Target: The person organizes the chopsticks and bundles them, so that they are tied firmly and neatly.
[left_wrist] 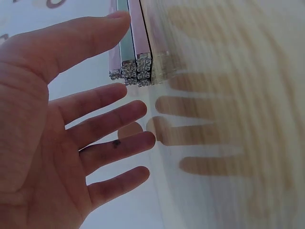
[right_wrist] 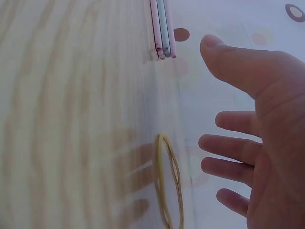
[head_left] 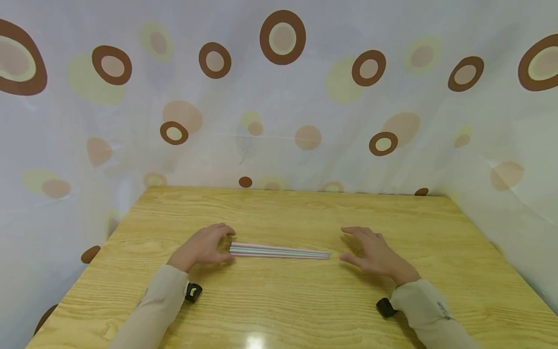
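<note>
A row of slim pink and pale green chopsticks (head_left: 279, 251) lies side by side on the wooden table, tapering toward the right. Their thicker left ends bear glittering silver stone caps (left_wrist: 143, 71). Beside those capped ends is my left hand (head_left: 205, 248), thumb and fingers spread apart and holding nothing. My right hand (head_left: 375, 254) hovers past the thin tips on the right, its fingers loosely extended around empty air. A yellow rubber band (right_wrist: 160, 176) rests on the table by the right hand; in the head view that hand mostly hides it.
The glossy wood-grain table (head_left: 279, 305) reflects the hands. Behind it and along both sides hangs a pale curtain (head_left: 279, 160) printed with brown, peach and yellow circles. A black wrist device (head_left: 193, 293) sits at the left cuff, another (head_left: 385, 308) at the right.
</note>
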`<state>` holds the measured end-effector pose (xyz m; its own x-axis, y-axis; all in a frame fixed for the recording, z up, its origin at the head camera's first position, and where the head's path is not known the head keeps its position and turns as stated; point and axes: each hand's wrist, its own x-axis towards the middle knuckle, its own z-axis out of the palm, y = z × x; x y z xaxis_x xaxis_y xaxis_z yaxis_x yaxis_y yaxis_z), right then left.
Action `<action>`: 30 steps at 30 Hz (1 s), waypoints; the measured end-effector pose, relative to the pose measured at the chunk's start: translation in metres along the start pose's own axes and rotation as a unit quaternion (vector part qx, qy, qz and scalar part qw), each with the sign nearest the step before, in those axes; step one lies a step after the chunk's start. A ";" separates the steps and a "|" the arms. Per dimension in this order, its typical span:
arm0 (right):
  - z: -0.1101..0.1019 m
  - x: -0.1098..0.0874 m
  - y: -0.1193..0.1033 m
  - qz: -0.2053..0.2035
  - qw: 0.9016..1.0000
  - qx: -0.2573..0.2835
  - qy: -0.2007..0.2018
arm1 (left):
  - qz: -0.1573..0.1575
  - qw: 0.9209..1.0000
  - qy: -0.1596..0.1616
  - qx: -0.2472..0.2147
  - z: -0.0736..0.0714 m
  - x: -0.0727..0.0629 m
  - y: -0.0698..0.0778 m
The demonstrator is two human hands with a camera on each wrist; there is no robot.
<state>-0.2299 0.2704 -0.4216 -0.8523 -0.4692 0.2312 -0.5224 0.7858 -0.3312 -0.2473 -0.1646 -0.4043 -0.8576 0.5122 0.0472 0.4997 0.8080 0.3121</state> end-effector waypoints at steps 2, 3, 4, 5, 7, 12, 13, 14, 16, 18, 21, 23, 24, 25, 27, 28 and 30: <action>0.001 0.002 -0.001 -0.009 1.000 0.002 -0.001 | 0.005 1.000 0.000 -0.001 0.000 0.001 -0.001; 0.002 0.003 -0.001 -0.013 1.000 0.003 -0.002 | 0.009 1.000 0.001 -0.001 0.000 0.001 -0.001; 0.002 0.004 -0.002 -0.016 1.000 0.003 -0.003 | 0.011 1.000 0.002 -0.002 0.000 0.002 -0.002; 0.003 0.005 -0.002 -0.021 1.000 0.002 -0.003 | 0.012 1.000 0.003 -0.004 0.000 0.002 -0.002; 0.003 0.006 -0.003 -0.033 0.999 0.000 -0.005 | 0.017 1.000 0.004 -0.004 0.001 0.002 -0.003; 0.005 0.009 -0.007 -0.058 0.998 0.007 -0.019 | 0.027 1.000 0.003 -0.008 0.003 0.003 -0.003; 0.006 0.010 -0.008 -0.059 0.998 0.009 -0.023 | 0.029 1.000 0.003 -0.007 0.003 0.004 -0.003; 0.006 0.012 -0.009 -0.060 0.998 0.011 -0.026 | 0.030 1.000 0.003 -0.008 0.003 0.004 -0.003; 0.006 0.014 -0.013 -0.062 0.998 0.011 -0.029 | 0.034 0.999 0.001 -0.008 0.003 0.005 -0.002; 0.006 0.017 -0.015 -0.070 0.997 0.009 -0.030 | 0.037 0.999 0.000 -0.004 0.003 0.006 -0.002; 0.007 0.021 -0.020 -0.079 0.996 0.014 -0.033 | 0.036 0.999 -0.001 0.002 0.001 0.008 -0.003; 0.007 0.023 -0.022 -0.084 0.996 0.018 -0.039 | 0.039 0.999 -0.001 0.003 0.001 0.008 -0.003; 0.007 0.024 -0.022 -0.083 0.995 0.020 -0.042 | 0.041 0.999 -0.001 0.004 0.000 0.008 -0.002; 0.007 0.024 -0.023 -0.081 0.996 0.019 -0.046 | 0.045 0.999 -0.001 0.003 0.001 0.008 -0.002; 0.008 0.024 -0.023 -0.077 0.996 0.018 -0.052 | 0.052 0.999 -0.003 0.001 0.001 0.009 0.000; 0.009 0.023 -0.023 -0.074 0.996 0.019 -0.054 | 0.056 0.998 -0.004 -0.001 0.001 0.009 0.000; 0.010 0.022 -0.024 -0.069 0.996 0.023 -0.058 | 0.055 0.998 -0.009 -0.006 0.003 0.009 0.001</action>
<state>-0.2366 0.2374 -0.4174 -0.7683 -0.6169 0.1709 -0.6330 0.6923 -0.3465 -0.2543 -0.1583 -0.4062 -0.7957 0.6022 0.0652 0.5886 0.7434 0.3176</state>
